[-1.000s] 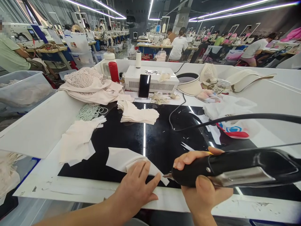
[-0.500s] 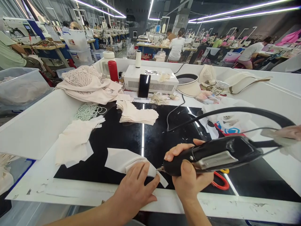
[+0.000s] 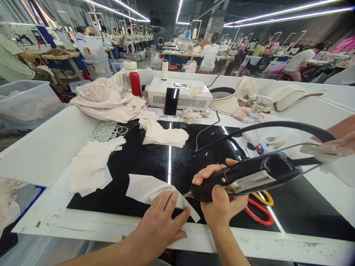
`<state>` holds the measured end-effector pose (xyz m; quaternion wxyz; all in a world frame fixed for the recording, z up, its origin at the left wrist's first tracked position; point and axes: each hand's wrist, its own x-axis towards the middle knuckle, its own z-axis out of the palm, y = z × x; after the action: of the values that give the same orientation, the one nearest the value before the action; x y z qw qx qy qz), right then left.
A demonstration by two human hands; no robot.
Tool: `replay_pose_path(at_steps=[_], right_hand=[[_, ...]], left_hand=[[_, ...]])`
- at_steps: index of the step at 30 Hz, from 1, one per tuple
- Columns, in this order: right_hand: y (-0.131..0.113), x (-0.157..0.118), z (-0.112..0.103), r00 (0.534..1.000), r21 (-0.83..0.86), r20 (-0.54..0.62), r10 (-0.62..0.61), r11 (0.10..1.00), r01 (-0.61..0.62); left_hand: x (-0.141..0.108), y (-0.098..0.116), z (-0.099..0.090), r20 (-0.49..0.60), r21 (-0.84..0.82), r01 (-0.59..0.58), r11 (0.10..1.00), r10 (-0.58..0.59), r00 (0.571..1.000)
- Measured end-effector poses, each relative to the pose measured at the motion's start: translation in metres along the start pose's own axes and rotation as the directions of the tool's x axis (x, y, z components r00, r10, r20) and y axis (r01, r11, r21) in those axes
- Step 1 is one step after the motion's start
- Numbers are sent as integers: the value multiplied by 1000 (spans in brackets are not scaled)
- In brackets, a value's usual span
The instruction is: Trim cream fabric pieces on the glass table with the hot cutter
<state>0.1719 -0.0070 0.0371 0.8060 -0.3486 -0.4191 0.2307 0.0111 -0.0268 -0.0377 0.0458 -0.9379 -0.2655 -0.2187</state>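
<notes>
The right hand [image 3: 222,205] has its grip wrapped around a black power tool [image 3: 210,187] (silvery plate [image 3: 251,181] along its side), metal tip [image 3: 188,194] at the edge of a pale fabric piece [image 3: 144,186]. The left hand [image 3: 162,218] rests spread on that piece, atop the table's [image 3: 91,223] black panel [image 3: 130,159]. Red and yellow scissor handles [image 3: 269,221] lie near the tool; farther back, stacked cream cloth [image 3: 165,135].

From my remote seat, I'm looking into a sewing workshop. Rows of worktables [image 3: 73,55] carry sewing machines [image 3: 24,29], a person in white [image 3: 210,58] sits at one, and stacked plastic bins [image 3: 91,53] stand under long strip lights [image 3: 180,6].
</notes>
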Motion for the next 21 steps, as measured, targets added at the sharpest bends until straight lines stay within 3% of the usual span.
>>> replay_pose_path(at_steps=[11,21], right_hand=[[2,-2,0,1000,17,12,7,1000,-7],[-7,-11,-4,1000,-7,15,-6,1000,6]], left_hand=[[2,-1,-3,-7,-11,-7,1000,7,1000],[-3,-8,-22,95,-53,-21,998,26,995]])
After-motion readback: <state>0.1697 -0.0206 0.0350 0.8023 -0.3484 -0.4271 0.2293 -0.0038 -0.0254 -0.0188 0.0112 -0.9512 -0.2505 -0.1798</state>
